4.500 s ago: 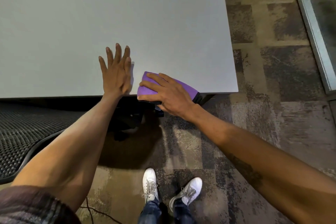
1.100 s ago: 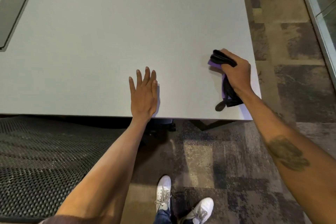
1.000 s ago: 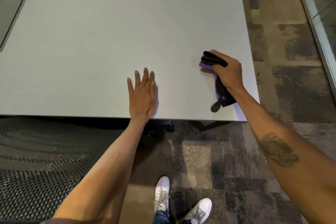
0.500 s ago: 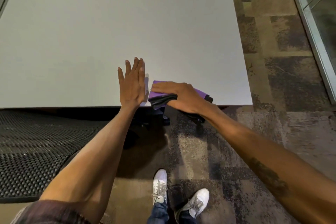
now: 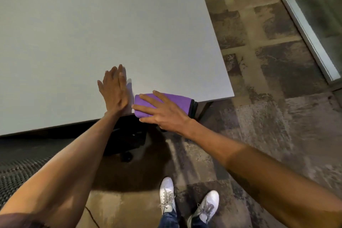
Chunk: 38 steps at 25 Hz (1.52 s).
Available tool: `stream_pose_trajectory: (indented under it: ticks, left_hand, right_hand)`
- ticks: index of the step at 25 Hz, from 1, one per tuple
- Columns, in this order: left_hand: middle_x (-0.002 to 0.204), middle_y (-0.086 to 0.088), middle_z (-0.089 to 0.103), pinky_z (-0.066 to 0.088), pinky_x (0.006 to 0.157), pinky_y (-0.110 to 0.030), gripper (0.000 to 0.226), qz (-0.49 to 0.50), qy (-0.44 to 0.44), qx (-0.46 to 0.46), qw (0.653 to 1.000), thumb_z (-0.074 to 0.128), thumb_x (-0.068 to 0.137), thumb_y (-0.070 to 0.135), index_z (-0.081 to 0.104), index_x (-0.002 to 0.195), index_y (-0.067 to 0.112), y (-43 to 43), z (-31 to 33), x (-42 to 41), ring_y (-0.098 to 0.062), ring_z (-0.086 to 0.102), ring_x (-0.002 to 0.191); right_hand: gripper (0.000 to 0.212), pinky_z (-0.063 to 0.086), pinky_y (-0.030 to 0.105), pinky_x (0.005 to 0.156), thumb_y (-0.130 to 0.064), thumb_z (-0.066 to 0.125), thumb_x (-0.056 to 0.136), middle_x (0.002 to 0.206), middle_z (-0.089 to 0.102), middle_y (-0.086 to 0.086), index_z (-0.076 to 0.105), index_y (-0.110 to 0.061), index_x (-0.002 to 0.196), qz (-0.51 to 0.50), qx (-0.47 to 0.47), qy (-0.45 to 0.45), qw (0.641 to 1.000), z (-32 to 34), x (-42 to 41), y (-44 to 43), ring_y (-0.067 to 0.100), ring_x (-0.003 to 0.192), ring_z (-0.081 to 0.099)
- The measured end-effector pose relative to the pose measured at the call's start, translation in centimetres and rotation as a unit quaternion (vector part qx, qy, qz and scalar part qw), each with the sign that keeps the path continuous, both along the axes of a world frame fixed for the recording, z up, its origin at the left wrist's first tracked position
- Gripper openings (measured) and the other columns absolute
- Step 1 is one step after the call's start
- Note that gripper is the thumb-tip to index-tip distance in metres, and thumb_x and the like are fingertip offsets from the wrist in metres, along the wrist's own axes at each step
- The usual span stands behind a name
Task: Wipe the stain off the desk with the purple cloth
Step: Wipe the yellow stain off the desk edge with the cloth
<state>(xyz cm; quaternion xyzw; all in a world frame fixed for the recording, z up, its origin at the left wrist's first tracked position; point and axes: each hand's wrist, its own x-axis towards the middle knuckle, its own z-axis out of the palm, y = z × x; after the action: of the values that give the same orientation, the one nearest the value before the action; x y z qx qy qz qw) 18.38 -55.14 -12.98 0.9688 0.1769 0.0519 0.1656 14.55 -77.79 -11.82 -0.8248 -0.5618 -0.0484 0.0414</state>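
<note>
The folded purple cloth (image 5: 180,100), with a black edge on its right side, lies at the near edge of the light grey desk (image 5: 111,24), close to the near right corner. My right hand (image 5: 162,112) presses flat on top of it, fingers spread and pointing left. My left hand (image 5: 114,89) rests flat on the desk just left of the cloth, fingers together and pointing away from me. No stain shows on the desk surface.
A black mesh chair (image 5: 16,168) sits low at the left, with a dark wheeled base (image 5: 127,146) under the desk edge. Patterned carpet (image 5: 268,98) covers the floor at the right. A glass wall frame (image 5: 305,29) runs along the far right. My white shoes (image 5: 167,194) stand below.
My right hand carried the cloth from the desk's right side to the near edge beside my left hand, and now lies flat on it with the purple face up. The left hand stayed put.
</note>
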Motion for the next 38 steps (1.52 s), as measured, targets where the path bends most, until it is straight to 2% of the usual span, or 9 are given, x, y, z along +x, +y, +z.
stream_pose_trajectory:
  ticks: [4, 13, 19, 21, 24, 26, 28, 32, 38]
  left_hand:
    - [0.156, -0.008, 0.038, 0.028, 0.111, -0.063, 0.055, -0.101, 0.023, 0.129, 0.986, 0.048, 0.102, 0.027, 0.032, 0.153, 0.021, -2.9, -1.3, 1.2, -0.037, 0.032, 0.146]
    - [0.171, 0.011, -0.009, -0.011, 0.124, -0.054, 0.058, -0.210, 0.029, 0.099, 0.972, 0.026, 0.111, 0.038, -0.001, 0.162, 0.036, -7.9, -2.2, 4.6, -0.020, -0.014, 0.158]
    - [0.172, 0.009, -0.002, -0.009, 0.125, -0.055, 0.055, -0.201, 0.059, 0.047, 0.977, 0.007, 0.109, 0.045, 0.005, 0.163, 0.032, -8.8, -0.5, 4.1, -0.022, -0.010, 0.158]
    - [0.172, 0.008, -0.001, -0.007, 0.125, -0.056, 0.057, -0.203, 0.058, 0.046, 0.976, 0.004, 0.108, 0.047, 0.005, 0.163, 0.031, -9.0, -0.2, 4.0, -0.023, -0.009, 0.158]
    - [0.172, 0.008, -0.003, -0.008, 0.125, -0.055, 0.057, -0.209, 0.054, 0.051, 0.975, 0.003, 0.108, 0.048, 0.003, 0.163, 0.031, -9.0, -0.3, 3.8, -0.022, -0.011, 0.158]
    - [0.172, 0.008, -0.002, -0.008, 0.126, -0.055, 0.057, -0.209, 0.054, 0.048, 0.975, 0.005, 0.109, 0.047, 0.004, 0.163, 0.031, -8.9, -0.3, 4.0, -0.021, -0.011, 0.158]
    - [0.172, 0.007, 0.000, -0.006, 0.126, -0.055, 0.057, -0.207, 0.059, 0.056, 0.975, 0.005, 0.109, 0.046, 0.006, 0.163, 0.030, -9.0, -0.4, 3.9, -0.023, -0.009, 0.158]
    - [0.172, 0.005, -0.001, -0.004, 0.126, -0.056, 0.059, -0.207, 0.066, 0.058, 0.974, 0.004, 0.108, 0.048, 0.006, 0.163, 0.029, -8.9, -0.2, 4.0, -0.025, -0.008, 0.158]
    - [0.172, 0.007, -0.002, -0.005, 0.126, -0.054, 0.061, -0.199, 0.077, 0.048, 0.976, 0.006, 0.107, 0.052, 0.006, 0.163, 0.030, -9.2, 0.3, 4.1, -0.023, -0.011, 0.158]
  right_hand:
    - [0.062, 0.022, 0.065, 0.116, -0.013, 0.075, 0.082, 0.162, 0.025, -0.001, 0.053, -0.027, 0.138, -0.029, -0.001, -0.042, 0.999, -1.4, 0.7, -5.4, 0.035, 0.149, 0.022]
    - [0.058, 0.028, 0.065, 0.112, -0.015, 0.068, 0.089, 0.159, 0.032, -0.004, 0.049, -0.038, 0.137, -0.032, 0.010, -0.093, 0.995, -1.3, 3.4, -16.3, 0.032, 0.147, 0.030]
    - [0.054, 0.029, 0.060, 0.115, -0.001, 0.072, 0.079, 0.157, 0.037, -0.002, 0.068, -0.034, 0.122, -0.231, 0.102, 0.093, 0.963, -0.7, 1.9, -26.2, 0.025, 0.150, 0.025]
    - [0.060, 0.032, 0.039, 0.119, 0.013, 0.061, 0.078, 0.155, 0.039, -0.008, 0.070, -0.029, 0.120, -0.326, 0.231, 0.311, 0.862, 0.1, 1.0, -26.2, 0.012, 0.148, 0.029]
    - [0.061, 0.046, 0.004, 0.088, 0.013, 0.051, 0.075, 0.126, 0.066, -0.013, 0.067, -0.020, 0.124, -0.443, 0.410, 0.520, 0.604, 2.1, 0.4, -24.9, -0.008, 0.110, 0.061]
    - [0.053, 0.049, 0.013, 0.056, -0.001, 0.054, 0.073, 0.082, 0.075, -0.008, 0.067, -0.017, 0.122, -0.526, 0.457, 0.561, 0.448, 2.4, 1.2, -25.1, 0.002, 0.066, 0.066]
    - [0.045, 0.045, 0.022, 0.052, -0.019, 0.061, 0.070, 0.070, 0.066, 0.004, 0.068, -0.009, 0.113, -0.589, 0.419, 0.601, 0.339, 3.0, 2.7, -25.3, 0.018, 0.055, 0.059]
    - [0.016, 0.041, 0.023, 0.050, -0.015, 0.057, 0.085, 0.058, 0.057, 0.008, 0.060, -0.003, 0.076, -0.603, 0.372, 0.648, 0.280, 5.3, 6.0, -21.4, 0.021, 0.051, 0.052]
    - [0.038, 0.037, 0.028, 0.052, -0.014, 0.052, 0.087, 0.041, 0.054, 0.008, 0.058, -0.003, 0.052, -0.635, 0.364, 0.616, 0.291, 4.1, 9.8, -18.3, 0.023, 0.046, 0.048]
